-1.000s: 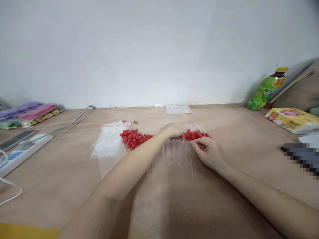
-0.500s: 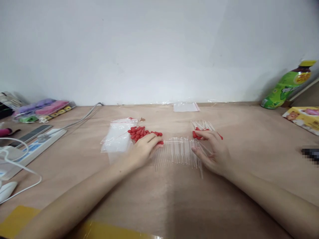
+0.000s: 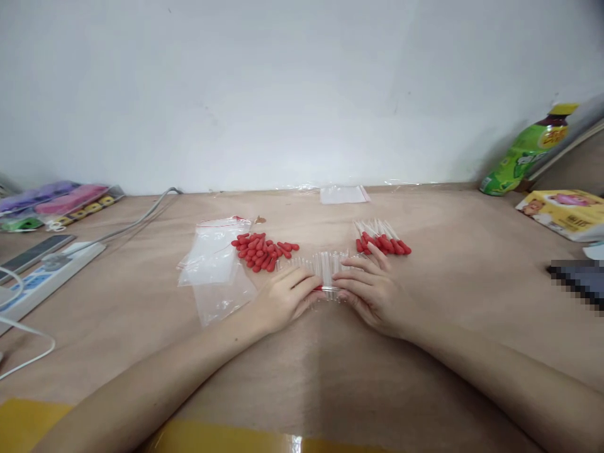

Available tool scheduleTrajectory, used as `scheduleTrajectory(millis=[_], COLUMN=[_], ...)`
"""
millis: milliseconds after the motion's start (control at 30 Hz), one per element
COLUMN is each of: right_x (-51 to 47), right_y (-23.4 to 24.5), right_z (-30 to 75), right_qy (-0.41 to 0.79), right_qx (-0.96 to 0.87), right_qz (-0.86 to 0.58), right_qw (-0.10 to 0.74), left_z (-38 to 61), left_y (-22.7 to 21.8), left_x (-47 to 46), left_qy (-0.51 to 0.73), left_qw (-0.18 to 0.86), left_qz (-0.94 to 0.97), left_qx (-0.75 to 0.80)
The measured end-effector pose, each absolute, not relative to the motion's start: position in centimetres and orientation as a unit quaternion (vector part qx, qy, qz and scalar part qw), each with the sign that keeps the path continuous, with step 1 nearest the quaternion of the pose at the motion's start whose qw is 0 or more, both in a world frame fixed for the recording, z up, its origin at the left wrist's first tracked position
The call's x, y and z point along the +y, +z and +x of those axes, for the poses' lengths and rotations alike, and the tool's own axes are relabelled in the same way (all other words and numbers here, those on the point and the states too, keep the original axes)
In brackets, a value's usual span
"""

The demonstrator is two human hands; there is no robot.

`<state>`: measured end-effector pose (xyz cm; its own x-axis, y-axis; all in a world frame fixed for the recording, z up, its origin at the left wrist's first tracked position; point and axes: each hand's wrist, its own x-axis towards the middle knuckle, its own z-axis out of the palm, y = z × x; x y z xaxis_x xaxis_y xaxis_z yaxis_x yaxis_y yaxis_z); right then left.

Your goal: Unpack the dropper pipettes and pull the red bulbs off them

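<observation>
My left hand point(image 3: 289, 294) pinches a red rubber dropper bulb point(image 3: 319, 287), mostly covered by the fingers. My right hand point(image 3: 377, 294) holds the end of a clear dropper tube point(image 3: 332, 289) between thumb and fingers. Tube and bulb lie in line, meeting at the left fingertips; how far one sits inside the other is hidden. Under and behind both hands is a row of clear tubes point(image 3: 326, 267). Left of it lies a pile of red bulbs point(image 3: 257, 253). Beyond my right hand rest several droppers point(image 3: 384, 243) with red bulbs on, stems pointing away.
Clear zip bags point(image 3: 212, 255) lie left of the bulbs, another bag point(image 3: 344, 195) by the wall. Left are a power strip point(image 3: 70, 261) and its cable. A green bottle point(image 3: 523, 154), a yellow packet point(image 3: 561, 211) and a dark, pixelated object point(image 3: 578, 280) are at right.
My right hand has come away from the droppers at right and now holds a tube against the bulb in my left hand. Both hands have moved closer together, and the view has shifted slightly.
</observation>
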<state>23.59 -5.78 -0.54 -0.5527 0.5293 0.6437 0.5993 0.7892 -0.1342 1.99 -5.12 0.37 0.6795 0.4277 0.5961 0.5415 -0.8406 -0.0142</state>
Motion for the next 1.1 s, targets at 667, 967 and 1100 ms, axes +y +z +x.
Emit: scheduleTrajectory(millis=[667, 967, 1100], right_x=[-5.0, -5.4, -4.7], right_y=[-2.2, -1.0, -0.5], right_z=[24.3, 25.1, 26.2], right_qy=[-0.059, -0.054, -0.018], right_qx=[-0.878, -0.868, -0.822], right_qz=[-0.178, -0.165, -0.283], right_qw=[0.44, 0.466, 0.494], left_z=[2.2, 1.5, -0.8], left_y=[1.8, 2.7, 5.1], left_x=[-5.9, -5.6, -4.2], left_qy=[-0.214, -0.241, -0.319], left_qw=[0.097, 0.1, 0.09], left_qz=[-0.941, -0.936, -0.889], left_qx=[-0.243, -0.237, -0.316])
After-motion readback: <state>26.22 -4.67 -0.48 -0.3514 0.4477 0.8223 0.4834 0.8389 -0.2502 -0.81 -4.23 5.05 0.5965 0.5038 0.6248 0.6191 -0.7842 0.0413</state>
